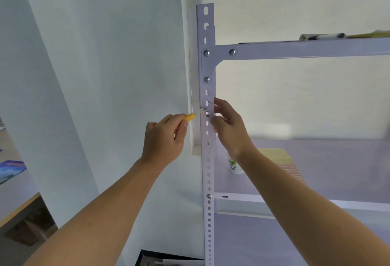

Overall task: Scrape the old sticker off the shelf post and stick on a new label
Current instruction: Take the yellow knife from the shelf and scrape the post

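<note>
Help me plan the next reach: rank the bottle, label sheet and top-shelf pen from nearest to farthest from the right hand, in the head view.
1. Bottle: just below the right hand, on the lower shelf beside the post.
2. Label sheet: same shelf, farther right.
3. Pen: up on the top shelf, far right.

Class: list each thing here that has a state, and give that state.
Scraper: held, tip on post.
Left hand: grip round scraper.
Right hand: touching post's right edge.
Shelf post: upright, bolted.
Old sticker: faint patch on post.
Bottle: upright on shelf.
</note>
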